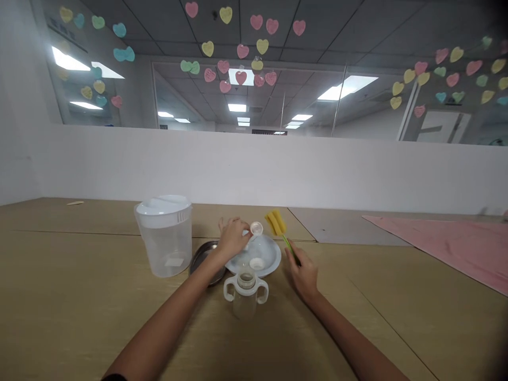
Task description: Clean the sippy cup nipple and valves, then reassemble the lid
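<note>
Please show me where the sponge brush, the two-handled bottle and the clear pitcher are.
sponge brush (275, 221), head view, on the yellow sponge head.
two-handled bottle (245, 296), head view, on the clear body.
clear pitcher (165, 243), head view, on the side wall.

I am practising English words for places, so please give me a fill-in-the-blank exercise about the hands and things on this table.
1. The brush by the right hand has a sponge head coloured ____.
2. The bottle nearest the camera has ____ handles.
3. The left hand rests on the rim of the white ____.
4. The jug stands to the ____ of the metal plate.

Missing words: yellow; two; bowl; left
</note>
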{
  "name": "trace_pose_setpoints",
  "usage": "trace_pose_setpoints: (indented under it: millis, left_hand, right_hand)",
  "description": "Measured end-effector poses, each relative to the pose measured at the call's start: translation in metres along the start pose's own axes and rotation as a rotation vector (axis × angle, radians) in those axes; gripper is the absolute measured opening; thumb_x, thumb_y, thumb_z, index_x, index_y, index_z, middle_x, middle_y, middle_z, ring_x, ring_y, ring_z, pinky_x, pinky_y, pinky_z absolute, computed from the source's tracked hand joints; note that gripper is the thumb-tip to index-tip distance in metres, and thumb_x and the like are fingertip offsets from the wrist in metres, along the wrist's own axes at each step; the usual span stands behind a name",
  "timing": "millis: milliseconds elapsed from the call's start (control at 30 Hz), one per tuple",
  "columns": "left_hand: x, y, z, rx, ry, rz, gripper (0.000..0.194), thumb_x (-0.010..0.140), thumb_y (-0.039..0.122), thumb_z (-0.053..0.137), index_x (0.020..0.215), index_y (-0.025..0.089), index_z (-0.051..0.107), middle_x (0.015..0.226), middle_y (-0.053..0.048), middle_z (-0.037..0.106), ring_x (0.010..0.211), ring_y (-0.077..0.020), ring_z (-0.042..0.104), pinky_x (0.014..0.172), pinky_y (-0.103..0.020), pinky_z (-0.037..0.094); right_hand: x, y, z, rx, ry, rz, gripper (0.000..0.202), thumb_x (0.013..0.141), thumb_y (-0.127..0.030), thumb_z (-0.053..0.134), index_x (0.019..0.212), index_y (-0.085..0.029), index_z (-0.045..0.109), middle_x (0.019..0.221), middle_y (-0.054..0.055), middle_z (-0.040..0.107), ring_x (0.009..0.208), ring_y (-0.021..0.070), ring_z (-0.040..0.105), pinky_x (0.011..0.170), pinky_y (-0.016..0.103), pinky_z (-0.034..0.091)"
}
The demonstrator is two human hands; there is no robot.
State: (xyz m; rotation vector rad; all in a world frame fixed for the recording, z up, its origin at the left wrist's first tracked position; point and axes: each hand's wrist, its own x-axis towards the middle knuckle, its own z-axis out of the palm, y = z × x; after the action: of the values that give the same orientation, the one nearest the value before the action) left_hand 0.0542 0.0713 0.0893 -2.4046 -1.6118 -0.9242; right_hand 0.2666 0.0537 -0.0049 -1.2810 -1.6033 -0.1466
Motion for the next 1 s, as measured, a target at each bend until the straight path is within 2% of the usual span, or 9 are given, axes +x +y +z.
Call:
trace_pose_setpoints:
  millis: [67,133,233,333,567,633,833,1000]
  left_hand:
    - [0.0,0.002,-0.015,-0.018,-0.001,0.008,0.023,0.084,0.027,0.044,0.087,0.019,0.066,0.093,-0.008,0.066,0.095,-0.0241,0.055,0.093,-0.044,0.032]
    - [-0.002,0.004,-0.027,-0.048,-0.025,0.034,0.028,0.087,0.025,0.037,0.086,0.016,0.064,0.084,-0.008,0.067,0.081,-0.0204,0.06,0.078,-0.033,0.042]
    - [-0.008,0.007,-0.039,-0.062,-0.086,0.09,0.029,0.088,0.022,0.032,0.085,0.016,0.061,0.083,-0.007,0.067,0.074,-0.0184,0.061,0.062,-0.025,0.042]
    - [-0.015,0.01,-0.044,0.027,-0.132,0.099,0.026,0.087,0.021,0.034,0.085,0.017,0.06,0.085,-0.008,0.067,0.075,-0.0206,0.062,0.059,-0.026,0.04]
    - [-0.019,0.017,-0.055,0.117,-0.118,0.131,0.032,0.089,0.027,0.033,0.082,0.018,0.063,0.084,-0.007,0.067,0.077,-0.0209,0.061,0.06,-0.027,0.039]
    - [-0.02,0.019,-0.06,0.121,-0.104,0.137,0.032,0.09,0.027,0.032,0.084,0.018,0.062,0.084,-0.006,0.066,0.078,-0.0202,0.06,0.06,-0.026,0.038]
    - [-0.021,0.022,-0.071,0.121,-0.051,0.105,0.03,0.091,0.028,0.032,0.089,0.019,0.061,0.088,-0.005,0.066,0.08,-0.0188,0.06,0.062,-0.026,0.038]
    - [-0.019,0.017,-0.075,0.113,-0.039,0.078,0.027,0.09,0.027,0.035,0.091,0.02,0.062,0.09,-0.004,0.066,0.083,-0.0188,0.059,0.063,-0.025,0.039]
  right_hand:
    - [-0.003,-0.006,0.0,-0.041,-0.035,-0.081,0.043,0.09,-0.041,0.032,0.117,-0.018,0.057,0.086,0.007,0.064,0.075,0.015,0.058,0.074,0.023,0.043]
    - [-0.006,-0.011,0.001,-0.074,-0.084,-0.143,0.044,0.091,-0.041,0.03,0.117,-0.018,0.057,0.073,0.006,0.062,0.064,0.0131,0.055,0.068,0.022,0.042]
    - [-0.008,-0.016,0.002,-0.097,-0.11,-0.173,0.046,0.092,-0.041,0.026,0.117,-0.017,0.057,0.07,0.006,0.06,0.062,0.0121,0.053,0.065,0.021,0.041]
    - [-0.008,-0.018,0.002,-0.098,-0.111,-0.174,0.046,0.093,-0.04,0.025,0.118,-0.017,0.056,0.072,0.006,0.06,0.063,0.012,0.053,0.066,0.021,0.042]
    - [-0.004,-0.014,0.002,-0.119,-0.04,-0.124,0.042,0.092,-0.037,0.029,0.116,-0.017,0.057,0.081,0.007,0.062,0.071,0.0137,0.057,0.069,0.021,0.043]
    - [-0.003,-0.012,0.002,-0.142,-0.017,-0.161,0.041,0.093,-0.035,0.03,0.116,-0.017,0.058,0.079,0.006,0.062,0.068,0.0126,0.057,0.066,0.02,0.042]
    - [-0.004,-0.009,0.007,-0.178,0.121,-0.411,0.032,0.092,-0.029,0.038,0.109,-0.015,0.062,0.062,0.001,0.056,0.052,0.0076,0.049,0.053,0.018,0.035]
    - [-0.005,-0.008,0.007,-0.179,0.123,-0.423,0.031,0.092,-0.027,0.039,0.11,-0.015,0.061,0.062,0.001,0.057,0.053,0.0074,0.051,0.054,0.018,0.036]
